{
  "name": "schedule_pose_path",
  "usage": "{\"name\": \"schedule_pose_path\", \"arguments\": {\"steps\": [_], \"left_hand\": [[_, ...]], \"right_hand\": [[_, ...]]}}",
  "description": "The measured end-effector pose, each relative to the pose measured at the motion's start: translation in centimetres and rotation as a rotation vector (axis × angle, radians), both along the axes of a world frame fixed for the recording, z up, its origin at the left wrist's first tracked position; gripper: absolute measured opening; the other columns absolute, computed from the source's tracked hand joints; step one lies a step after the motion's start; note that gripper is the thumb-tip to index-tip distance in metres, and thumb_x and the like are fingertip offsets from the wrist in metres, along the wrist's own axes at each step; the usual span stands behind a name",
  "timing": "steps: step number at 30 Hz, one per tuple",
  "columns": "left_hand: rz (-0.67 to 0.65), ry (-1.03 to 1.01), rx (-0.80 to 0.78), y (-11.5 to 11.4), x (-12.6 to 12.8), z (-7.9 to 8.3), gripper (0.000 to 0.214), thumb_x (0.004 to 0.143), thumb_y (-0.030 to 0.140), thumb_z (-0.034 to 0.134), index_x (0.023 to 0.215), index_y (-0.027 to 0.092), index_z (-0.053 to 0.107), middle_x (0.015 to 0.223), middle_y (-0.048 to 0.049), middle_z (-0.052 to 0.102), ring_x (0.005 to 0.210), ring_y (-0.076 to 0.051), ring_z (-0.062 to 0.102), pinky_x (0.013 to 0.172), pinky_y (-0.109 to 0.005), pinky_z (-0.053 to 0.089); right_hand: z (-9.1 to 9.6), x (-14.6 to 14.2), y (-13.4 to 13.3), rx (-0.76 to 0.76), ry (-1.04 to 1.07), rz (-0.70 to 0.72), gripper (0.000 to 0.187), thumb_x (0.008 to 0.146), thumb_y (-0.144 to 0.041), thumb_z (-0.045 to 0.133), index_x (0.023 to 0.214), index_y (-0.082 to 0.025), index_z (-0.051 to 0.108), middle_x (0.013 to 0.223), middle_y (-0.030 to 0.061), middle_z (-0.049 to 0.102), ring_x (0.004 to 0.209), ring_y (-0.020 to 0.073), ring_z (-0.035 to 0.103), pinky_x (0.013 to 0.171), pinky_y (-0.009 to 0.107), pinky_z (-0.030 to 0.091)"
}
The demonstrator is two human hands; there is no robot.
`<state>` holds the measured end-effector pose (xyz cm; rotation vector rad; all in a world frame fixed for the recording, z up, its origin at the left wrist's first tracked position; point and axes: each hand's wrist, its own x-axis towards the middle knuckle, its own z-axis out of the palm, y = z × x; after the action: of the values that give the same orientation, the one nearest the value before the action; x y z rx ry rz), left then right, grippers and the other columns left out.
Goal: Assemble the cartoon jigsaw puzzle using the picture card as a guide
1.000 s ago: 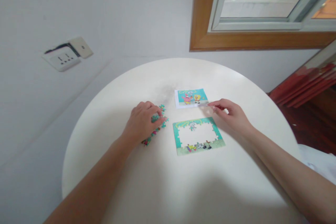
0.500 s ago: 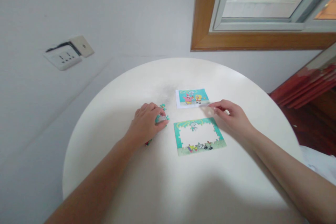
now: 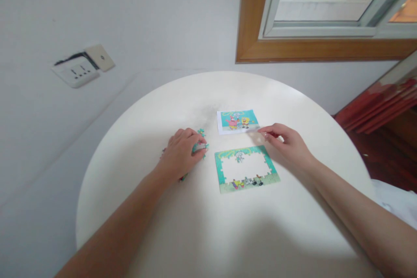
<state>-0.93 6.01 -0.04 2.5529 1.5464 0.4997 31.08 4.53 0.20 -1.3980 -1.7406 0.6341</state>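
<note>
My left hand [image 3: 182, 150] lies on the table with fingers curled over a loose group of jigsaw pieces [image 3: 201, 131]. Its thumb and index finger close around a teal piece [image 3: 205, 145], while the palm hides others. To the right is a jigsaw frame board [image 3: 219, 169], with a teal and green printed border, a white middle and a piece joined at its top edge. Behind it lies a reference picture [image 3: 241, 120] of cartoon figures. My right hand [image 3: 282, 137] pinches thumb and fingertips together beside this picture's near right corner; anything between them is too small to make out.
The round white table [image 3: 156, 234] stands against a pale wall with a socket plate [image 3: 76, 71] at the left. A wood-framed window [image 3: 254, 50] is at the back right. Red cloth [image 3: 381, 106] hangs beyond the table's right edge.
Both hands hold nearly the same pose and place. The whole view has shifted very slightly; the board and picture have not visibly moved on the table.
</note>
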Motion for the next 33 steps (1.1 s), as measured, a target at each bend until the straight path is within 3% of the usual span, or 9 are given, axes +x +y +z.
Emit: {"name": "schedule_pose_path", "arguments": {"steps": [4, 12, 33], "left_hand": [[-0.016, -0.020, -0.007, -0.07, 0.15, 0.11, 0.012, 0.083, 0.027, 0.060, 0.092, 0.021, 0.066, 0.101, -0.0059, 0.061, 0.101, -0.026, 0.053, 0.094, -0.044, 0.041], [0.050, 0.010, 0.017, -0.01, 0.00, -0.16, 0.025, 0.083, 0.040, 0.066, 0.099, 0.021, 0.064, 0.104, -0.0058, 0.061, 0.105, -0.028, 0.051, 0.096, -0.046, 0.040], [0.023, 0.006, 0.062, -0.27, 0.28, -0.49, 0.016, 0.087, 0.033, 0.060, 0.096, 0.020, 0.063, 0.102, -0.0072, 0.060, 0.103, -0.027, 0.050, 0.094, -0.045, 0.042]], "right_hand": [[0.03, -0.10, -0.03, -0.002, 0.008, -0.006, 0.023, 0.085, -0.034, 0.057, 0.094, -0.022, 0.073, 0.092, 0.0069, 0.071, 0.083, 0.0201, 0.060, 0.068, 0.033, 0.044], [-0.14, -0.06, 0.00, 0.004, 0.011, 0.011, 0.022, 0.085, -0.031, 0.056, 0.095, -0.022, 0.073, 0.093, 0.0070, 0.071, 0.085, 0.0202, 0.061, 0.071, 0.033, 0.046], [0.10, -0.20, -0.17, -0.009, -0.024, 0.005, 0.022, 0.086, -0.031, 0.055, 0.095, -0.022, 0.073, 0.090, 0.0065, 0.070, 0.080, 0.0197, 0.060, 0.067, 0.032, 0.044]]}}
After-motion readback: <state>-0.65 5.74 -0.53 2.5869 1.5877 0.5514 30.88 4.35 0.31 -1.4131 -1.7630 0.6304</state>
